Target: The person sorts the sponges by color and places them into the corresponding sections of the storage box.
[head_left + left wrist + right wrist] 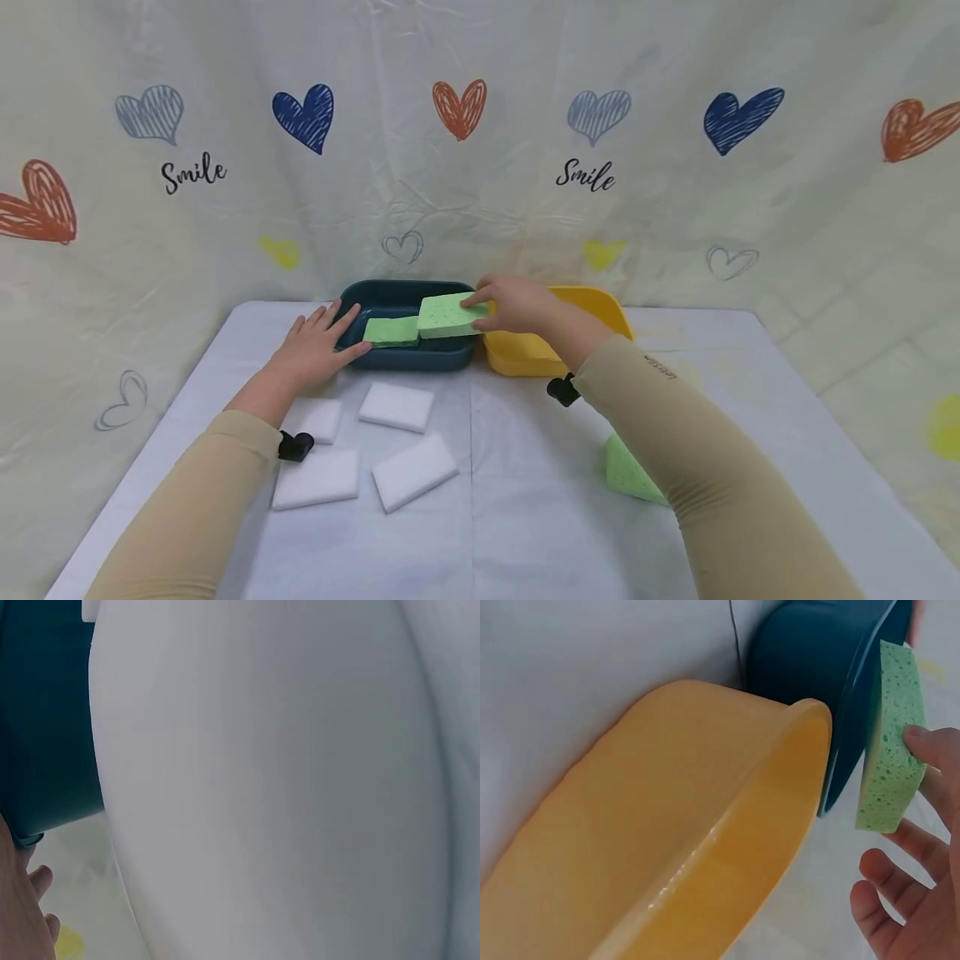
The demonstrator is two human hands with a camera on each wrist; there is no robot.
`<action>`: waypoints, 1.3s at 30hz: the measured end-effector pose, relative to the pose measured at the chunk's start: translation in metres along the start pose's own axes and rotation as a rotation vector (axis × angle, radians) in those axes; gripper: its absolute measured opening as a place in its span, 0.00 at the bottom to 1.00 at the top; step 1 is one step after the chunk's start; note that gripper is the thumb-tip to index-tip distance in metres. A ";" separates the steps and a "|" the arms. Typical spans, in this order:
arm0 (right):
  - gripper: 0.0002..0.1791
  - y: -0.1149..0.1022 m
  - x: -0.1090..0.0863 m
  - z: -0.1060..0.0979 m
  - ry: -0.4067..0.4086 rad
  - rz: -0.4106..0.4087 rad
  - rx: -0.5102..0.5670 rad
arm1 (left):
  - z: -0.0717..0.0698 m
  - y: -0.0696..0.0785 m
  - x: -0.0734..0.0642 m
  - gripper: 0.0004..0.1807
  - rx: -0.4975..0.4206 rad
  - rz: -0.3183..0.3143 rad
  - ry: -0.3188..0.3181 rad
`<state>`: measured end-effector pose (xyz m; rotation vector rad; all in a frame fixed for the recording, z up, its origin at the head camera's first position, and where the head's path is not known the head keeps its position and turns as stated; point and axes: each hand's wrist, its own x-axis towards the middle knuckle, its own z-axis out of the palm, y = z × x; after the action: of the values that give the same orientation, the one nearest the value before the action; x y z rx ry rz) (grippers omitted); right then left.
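Note:
My right hand pinches a light green sponge between thumb and fingers, over the right part of the dark blue basin. In the right wrist view the held sponge is pitted with small holes, and its flat side faces the basin's opening. Another green sponge lies inside the basin, left of the held one. My left hand rests at the basin's left rim with its fingers spread. Its thumb reaches over the front left corner, close to the sponge inside.
A yellow basin stands right beside the blue one, partly behind my right forearm. Several white sponges lie on the white-covered table in front. One more green sponge is partly hidden under my right sleeve. A heart-printed curtain hangs behind.

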<state>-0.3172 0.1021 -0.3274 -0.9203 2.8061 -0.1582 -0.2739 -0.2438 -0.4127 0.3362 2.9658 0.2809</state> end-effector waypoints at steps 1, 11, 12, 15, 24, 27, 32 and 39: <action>0.25 -0.001 0.003 0.000 -0.010 -0.005 -0.014 | 0.000 0.001 0.000 0.52 -0.002 -0.001 -0.002; 0.23 -0.016 0.029 0.003 -0.126 0.035 -0.106 | 0.001 0.000 0.001 0.53 0.010 -0.001 0.003; 0.22 -0.018 0.030 0.004 -0.131 0.041 -0.110 | 0.001 0.000 0.001 0.53 0.013 -0.002 0.003; 0.22 -0.021 0.032 0.006 -0.138 0.052 -0.107 | 0.001 -0.001 0.000 0.53 0.013 -0.005 -0.001; 0.23 -0.024 0.042 0.018 -0.140 0.063 -0.137 | 0.001 -0.002 0.000 0.52 0.017 -0.004 -0.006; 0.24 -0.026 0.046 0.023 -0.153 0.075 -0.165 | 0.001 -0.003 0.000 0.52 0.014 0.001 -0.005; 0.25 -0.028 0.051 0.027 -0.168 0.087 -0.191 | 0.001 -0.004 0.001 0.52 0.013 0.003 -0.005; 0.27 -0.030 0.053 0.029 -0.182 0.076 -0.235 | 0.000 -0.004 0.002 0.51 0.017 0.010 0.004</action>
<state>-0.3362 0.0451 -0.3589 -0.8258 2.7223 0.2578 -0.2763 -0.2469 -0.4138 0.3536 2.9728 0.2573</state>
